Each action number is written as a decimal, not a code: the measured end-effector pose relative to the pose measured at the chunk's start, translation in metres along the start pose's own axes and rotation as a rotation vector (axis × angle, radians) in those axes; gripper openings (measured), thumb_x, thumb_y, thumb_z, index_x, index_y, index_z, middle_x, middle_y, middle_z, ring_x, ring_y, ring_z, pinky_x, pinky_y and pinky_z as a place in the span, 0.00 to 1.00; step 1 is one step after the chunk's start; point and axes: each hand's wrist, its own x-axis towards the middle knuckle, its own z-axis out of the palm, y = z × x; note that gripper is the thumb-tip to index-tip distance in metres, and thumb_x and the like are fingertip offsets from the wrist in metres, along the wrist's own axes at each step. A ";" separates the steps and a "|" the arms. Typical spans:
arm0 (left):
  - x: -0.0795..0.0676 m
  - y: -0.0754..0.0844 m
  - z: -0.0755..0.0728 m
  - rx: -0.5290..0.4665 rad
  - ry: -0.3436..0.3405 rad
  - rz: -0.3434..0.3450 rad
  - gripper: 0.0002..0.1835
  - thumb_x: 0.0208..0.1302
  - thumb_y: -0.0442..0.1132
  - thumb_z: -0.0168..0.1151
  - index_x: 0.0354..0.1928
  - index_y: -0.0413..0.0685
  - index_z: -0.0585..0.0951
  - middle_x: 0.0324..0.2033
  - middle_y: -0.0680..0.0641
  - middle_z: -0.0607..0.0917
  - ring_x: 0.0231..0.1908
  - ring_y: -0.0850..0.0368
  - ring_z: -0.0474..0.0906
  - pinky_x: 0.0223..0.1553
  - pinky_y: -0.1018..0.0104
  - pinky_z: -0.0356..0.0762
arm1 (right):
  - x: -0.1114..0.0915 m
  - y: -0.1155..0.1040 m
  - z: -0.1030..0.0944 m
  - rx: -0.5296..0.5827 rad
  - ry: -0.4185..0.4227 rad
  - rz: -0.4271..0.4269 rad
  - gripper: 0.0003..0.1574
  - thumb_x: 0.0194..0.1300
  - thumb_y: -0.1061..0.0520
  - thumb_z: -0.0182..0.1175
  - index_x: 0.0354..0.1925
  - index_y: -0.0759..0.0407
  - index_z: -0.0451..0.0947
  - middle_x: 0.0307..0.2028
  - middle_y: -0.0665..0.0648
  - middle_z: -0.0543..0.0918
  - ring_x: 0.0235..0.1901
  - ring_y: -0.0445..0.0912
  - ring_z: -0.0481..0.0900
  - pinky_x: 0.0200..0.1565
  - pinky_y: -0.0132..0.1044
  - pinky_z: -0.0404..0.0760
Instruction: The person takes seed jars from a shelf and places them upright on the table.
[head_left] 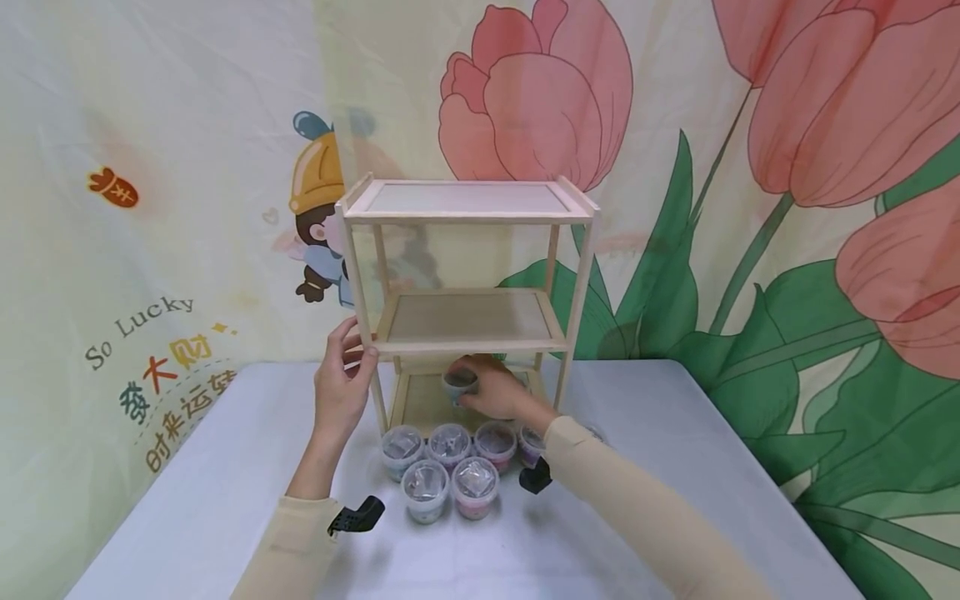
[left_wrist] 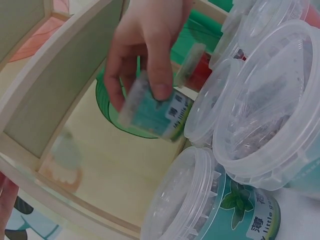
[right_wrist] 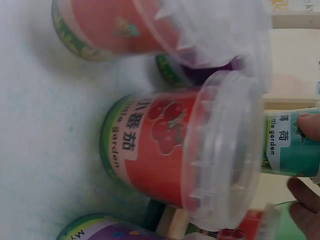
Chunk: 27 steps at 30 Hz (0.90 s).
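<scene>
A small three-tier wooden shelf (head_left: 457, 344) stands on the table. My left hand (head_left: 343, 383) grips its left front post at the middle tier, thumb in front. Between the bottom and middle tiers, my right hand (head_left: 495, 390) holds a teal plastic tub (left_wrist: 157, 111) with a mint label, pinched between thumb and fingers. That tub hangs tilted over the bottom board (left_wrist: 110, 165). In the right wrist view, its label side (right_wrist: 285, 145) shows beside the thumb. In front of the shelf stand several lidded tubs, among them a red tomato-label tub (right_wrist: 160, 140) and another teal mint-label tub (left_wrist: 240, 207).
Two tubs form the nearer row, a teal one (head_left: 425, 492) and a pink-red one (head_left: 476, 487). Purple tubs (head_left: 531, 443) stand at the right, partly behind my right sleeve (head_left: 630, 492). A printed cloth (head_left: 225, 167) hangs behind the white-covered table (head_left: 675, 500).
</scene>
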 end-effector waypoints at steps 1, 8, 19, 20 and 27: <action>0.000 0.000 0.000 0.002 0.000 0.000 0.30 0.79 0.41 0.60 0.78 0.67 0.67 0.60 0.40 0.83 0.53 0.48 0.81 0.48 0.81 0.74 | -0.001 -0.002 -0.002 0.017 0.011 -0.015 0.31 0.68 0.58 0.73 0.66 0.56 0.77 0.64 0.57 0.81 0.67 0.55 0.76 0.69 0.52 0.74; 0.000 0.001 -0.001 -0.005 -0.010 -0.004 0.30 0.79 0.40 0.61 0.78 0.65 0.68 0.60 0.40 0.83 0.53 0.48 0.81 0.48 0.81 0.75 | -0.020 -0.006 -0.015 0.151 0.052 -0.050 0.31 0.68 0.59 0.73 0.66 0.58 0.78 0.63 0.58 0.82 0.65 0.53 0.78 0.67 0.50 0.77; 0.001 0.000 0.000 0.002 -0.002 -0.003 0.30 0.79 0.40 0.60 0.78 0.67 0.68 0.60 0.41 0.83 0.53 0.47 0.82 0.48 0.81 0.75 | -0.066 -0.012 -0.044 0.324 0.080 -0.042 0.30 0.68 0.63 0.72 0.66 0.59 0.78 0.57 0.61 0.83 0.43 0.45 0.81 0.39 0.34 0.85; 0.001 0.000 0.000 0.001 -0.003 -0.002 0.30 0.79 0.40 0.60 0.78 0.67 0.68 0.60 0.41 0.83 0.53 0.47 0.82 0.48 0.81 0.75 | -0.070 -0.012 -0.046 0.346 0.078 -0.040 0.30 0.68 0.64 0.72 0.66 0.60 0.78 0.57 0.61 0.83 0.45 0.46 0.82 0.40 0.35 0.85; 0.000 0.000 -0.001 0.004 -0.002 -0.010 0.30 0.79 0.41 0.60 0.78 0.68 0.68 0.61 0.41 0.83 0.54 0.48 0.82 0.48 0.81 0.74 | -0.093 -0.012 -0.056 0.375 0.070 -0.038 0.29 0.67 0.65 0.73 0.65 0.59 0.79 0.65 0.59 0.81 0.62 0.56 0.80 0.58 0.50 0.85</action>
